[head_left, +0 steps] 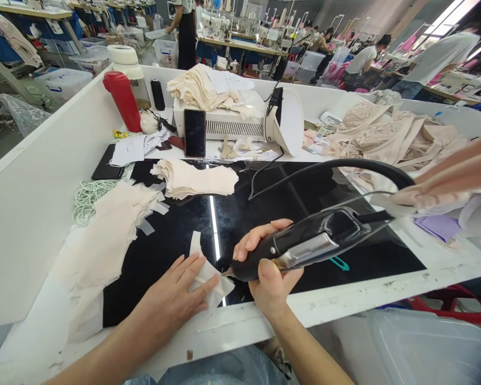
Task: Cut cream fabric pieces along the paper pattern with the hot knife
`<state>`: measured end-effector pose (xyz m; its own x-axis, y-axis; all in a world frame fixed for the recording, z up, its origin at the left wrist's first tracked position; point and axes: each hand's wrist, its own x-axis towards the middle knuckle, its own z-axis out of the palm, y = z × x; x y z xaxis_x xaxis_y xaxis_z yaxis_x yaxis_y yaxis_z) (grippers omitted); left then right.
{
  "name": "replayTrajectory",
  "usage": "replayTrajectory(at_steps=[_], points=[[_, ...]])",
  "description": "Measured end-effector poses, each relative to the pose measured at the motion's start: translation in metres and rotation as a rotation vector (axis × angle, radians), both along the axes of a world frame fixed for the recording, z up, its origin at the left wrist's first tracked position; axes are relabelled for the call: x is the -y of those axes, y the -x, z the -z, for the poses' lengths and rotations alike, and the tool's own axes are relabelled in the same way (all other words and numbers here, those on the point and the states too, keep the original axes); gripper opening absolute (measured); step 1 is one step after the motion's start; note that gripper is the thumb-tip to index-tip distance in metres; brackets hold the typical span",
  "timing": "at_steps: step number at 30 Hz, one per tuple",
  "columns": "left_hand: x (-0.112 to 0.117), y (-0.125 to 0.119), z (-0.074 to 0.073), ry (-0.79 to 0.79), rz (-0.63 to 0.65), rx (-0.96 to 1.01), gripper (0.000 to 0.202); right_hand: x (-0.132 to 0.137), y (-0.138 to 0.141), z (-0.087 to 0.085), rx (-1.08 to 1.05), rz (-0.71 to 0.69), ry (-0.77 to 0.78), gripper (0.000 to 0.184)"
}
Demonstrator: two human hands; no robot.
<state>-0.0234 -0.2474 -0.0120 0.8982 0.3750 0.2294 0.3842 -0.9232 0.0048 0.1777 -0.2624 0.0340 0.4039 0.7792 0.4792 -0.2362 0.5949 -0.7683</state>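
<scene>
Both forearms (128, 337) come in over the near edge of the desk (336, 305). The left hand (180, 291) lies flat on a piece of cloth (223, 289), its fingers stretched and not closed on anything; they seem to hold the cloth down against the black panel (140, 267). The right hand (271, 291) grips the tool (292, 238), fingers wrapped over its far side and thumb on the near side, beside the metal lever (308, 251). The tip of the tool points left, to the right part of the cloth; whether it touches, I cannot tell.

The cloth lies at the near side of the panel, and it is probably not yet complete. On the left is a larger pile (104, 235), with pale strips (146, 227) sticking out on its right side. On the far side of the panel rests a neat stack (200, 179). Perhaps one of these groups is done and the other is waiting, but nothing shows surely which, so I can only judge that the work is somewhere midway.
</scene>
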Motion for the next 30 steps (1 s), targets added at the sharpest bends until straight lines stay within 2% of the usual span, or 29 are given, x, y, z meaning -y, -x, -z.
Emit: replayTrajectory(at_steps=[11,17,24,30], points=[[0.001,0.002,0.005,0.008,-0.029,0.025,0.04,-0.011,0.004,-0.003,-0.035,0.016,-0.004,0.04],[0.001,0.002,0.008,0.001,-0.025,0.013,0.041,-0.016,0.009,0.001,-0.027,-0.002,0.02,0.043],[0.001,0.0,0.005,0.038,-0.035,0.062,0.039,-0.017,0.009,0.002,0.027,0.018,0.038,0.038],[0.002,-0.003,0.003,-0.007,-0.029,0.045,0.039,-0.023,0.014,0.003,-0.003,0.01,0.007,0.042]])
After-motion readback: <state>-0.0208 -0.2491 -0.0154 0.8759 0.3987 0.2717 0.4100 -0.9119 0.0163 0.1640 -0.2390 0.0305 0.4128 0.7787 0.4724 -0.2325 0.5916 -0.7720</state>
